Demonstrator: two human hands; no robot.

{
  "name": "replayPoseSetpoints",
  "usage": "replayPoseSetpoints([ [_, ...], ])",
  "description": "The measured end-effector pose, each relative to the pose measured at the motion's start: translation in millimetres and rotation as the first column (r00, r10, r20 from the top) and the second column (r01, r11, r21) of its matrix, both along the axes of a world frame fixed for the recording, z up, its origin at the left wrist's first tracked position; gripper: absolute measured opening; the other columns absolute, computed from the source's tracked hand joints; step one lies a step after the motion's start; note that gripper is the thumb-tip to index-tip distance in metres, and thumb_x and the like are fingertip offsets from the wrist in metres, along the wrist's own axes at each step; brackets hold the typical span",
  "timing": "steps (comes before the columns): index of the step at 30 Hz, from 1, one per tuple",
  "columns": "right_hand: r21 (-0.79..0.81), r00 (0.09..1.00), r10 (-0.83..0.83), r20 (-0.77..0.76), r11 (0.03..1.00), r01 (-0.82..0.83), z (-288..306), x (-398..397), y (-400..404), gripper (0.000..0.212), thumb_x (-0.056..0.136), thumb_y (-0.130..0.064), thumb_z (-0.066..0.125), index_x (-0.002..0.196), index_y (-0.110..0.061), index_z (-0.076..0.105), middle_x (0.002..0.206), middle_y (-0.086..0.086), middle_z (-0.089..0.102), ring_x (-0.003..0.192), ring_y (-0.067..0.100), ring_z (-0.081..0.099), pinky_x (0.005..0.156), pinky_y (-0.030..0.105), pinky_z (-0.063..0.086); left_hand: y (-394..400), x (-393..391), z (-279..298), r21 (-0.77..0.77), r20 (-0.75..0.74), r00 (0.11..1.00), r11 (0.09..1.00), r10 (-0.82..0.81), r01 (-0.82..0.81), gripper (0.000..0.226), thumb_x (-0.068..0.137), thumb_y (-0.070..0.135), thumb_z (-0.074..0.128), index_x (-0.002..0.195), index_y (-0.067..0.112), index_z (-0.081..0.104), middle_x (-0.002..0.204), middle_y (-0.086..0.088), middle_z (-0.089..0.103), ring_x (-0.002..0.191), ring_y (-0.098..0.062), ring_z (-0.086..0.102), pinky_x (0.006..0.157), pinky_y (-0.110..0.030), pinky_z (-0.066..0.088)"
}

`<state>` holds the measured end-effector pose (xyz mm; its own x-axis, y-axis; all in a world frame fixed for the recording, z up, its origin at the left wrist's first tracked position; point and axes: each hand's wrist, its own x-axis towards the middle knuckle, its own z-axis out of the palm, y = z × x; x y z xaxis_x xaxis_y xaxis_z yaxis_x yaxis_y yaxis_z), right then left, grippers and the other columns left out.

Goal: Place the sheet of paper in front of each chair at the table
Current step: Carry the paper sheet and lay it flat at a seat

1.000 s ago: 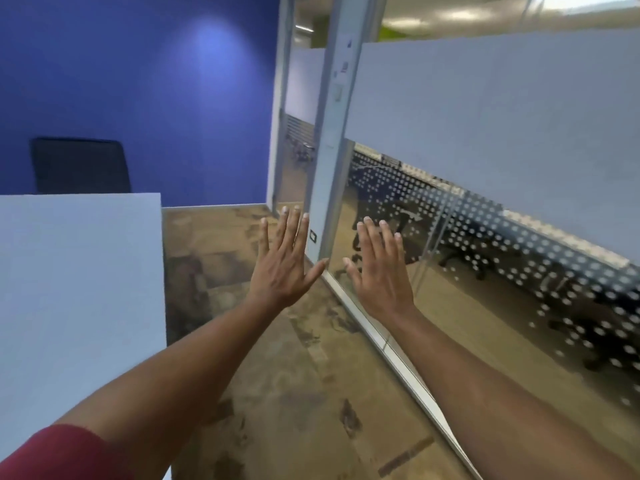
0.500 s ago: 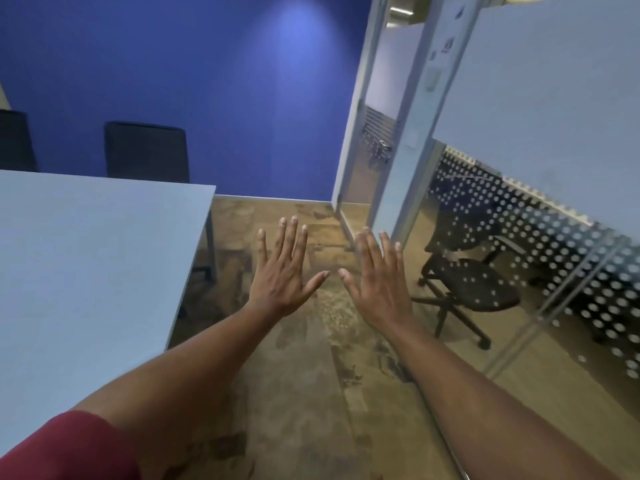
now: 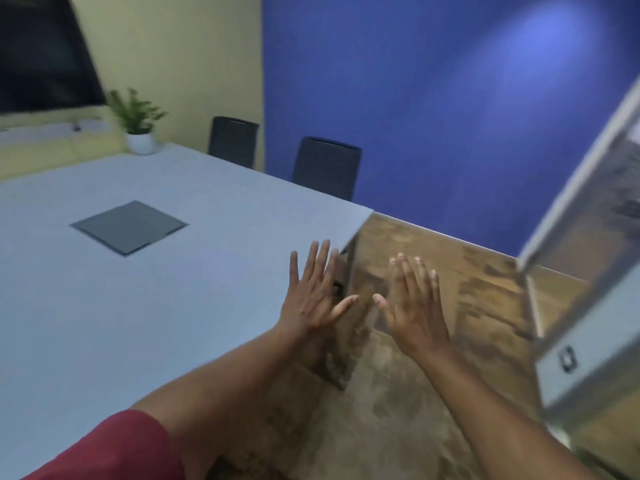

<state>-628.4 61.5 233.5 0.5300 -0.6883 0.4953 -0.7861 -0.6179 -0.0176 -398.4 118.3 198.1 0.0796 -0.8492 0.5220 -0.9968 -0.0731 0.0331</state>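
**Both hands reaching out flat, holding nothing**

A pale grey desk (image 3: 104, 306) is filling the left of the view, a dark square panel (image 3: 129, 226) lying in its top. Two dark chairs (image 3: 327, 168) are standing along its far edge. Both arms are stretching forward; the left hand (image 3: 313, 299) is hovering over the desk's corner and the right hand (image 3: 415, 306) above the floor, fingers straight and spread, grasping nothing. No sheet of paper is showing.
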Motion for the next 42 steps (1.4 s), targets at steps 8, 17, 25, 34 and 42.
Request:
replayPoseSetpoints([
  [8,0.129,0.928,0.362,-0.086,0.928,-0.35,4,122,-88,0.081,0.103,-0.064,0.024,0.168,-0.016,0.02,0.177,0.009,0.021,0.163,0.037,0.017,0.129,0.064,0.019,3,79,2,0.067,0.0,0.889,0.887,0.458,-0.457,0.101,0.103,0.081,0.024,0.173,0.014,-0.006,0.181,-0.008,-0.019,0.166,-0.029,-0.022,0.13,-0.061,-0.019],
  [17,0.181,0.766,0.633,-0.118,0.772,-0.61,-34,278,-134,0.083,0.105,-0.069,0.004,0.17,-0.018,0.008,0.18,0.006,0.006,0.166,0.033,0.005,0.13,0.062,0.016,-5,187,-53,0.097,-0.08,0.746,0.75,0.661,-0.654,0.1,0.104,0.08,0.022,0.173,0.013,-0.002,0.182,-0.01,-0.012,0.168,-0.031,-0.013,0.132,-0.066,-0.006],
  [25,0.231,0.648,0.74,-0.182,0.673,-0.703,-67,415,-200,0.076,0.109,-0.06,0.026,0.17,-0.018,0.012,0.179,0.003,0.01,0.166,0.028,0.005,0.132,0.057,0.016,-42,306,-104,0.178,-0.162,0.668,0.687,0.727,-0.705,0.103,0.102,0.082,0.025,0.173,0.009,0.009,0.182,-0.013,0.002,0.169,-0.033,0.0,0.13,-0.07,0.01],
  [34,0.42,0.526,0.835,-0.161,0.541,-0.729,-119,530,-210,0.076,0.108,-0.06,0.027,0.169,-0.017,0.017,0.178,0.004,0.017,0.165,0.029,0.012,0.133,0.055,0.015,-33,371,-150,0.274,-0.208,0.601,0.636,0.771,-0.721,0.105,0.1,0.083,0.033,0.172,0.008,0.017,0.181,-0.014,0.01,0.168,-0.035,0.008,0.13,-0.07,0.01],
  [42,0.589,0.446,0.884,-0.14,0.437,-0.68,-178,595,-247,0.086,0.1,-0.069,0.02,0.169,-0.018,0.014,0.178,0.003,0.016,0.165,0.029,0.013,0.132,0.052,0.015,-39,400,-203,0.46,-0.194,0.679,0.677,0.708,-0.574,0.114,0.095,0.092,0.025,0.171,0.008,0.022,0.181,-0.012,0.016,0.167,-0.035,0.012,0.126,-0.074,0.023],
])
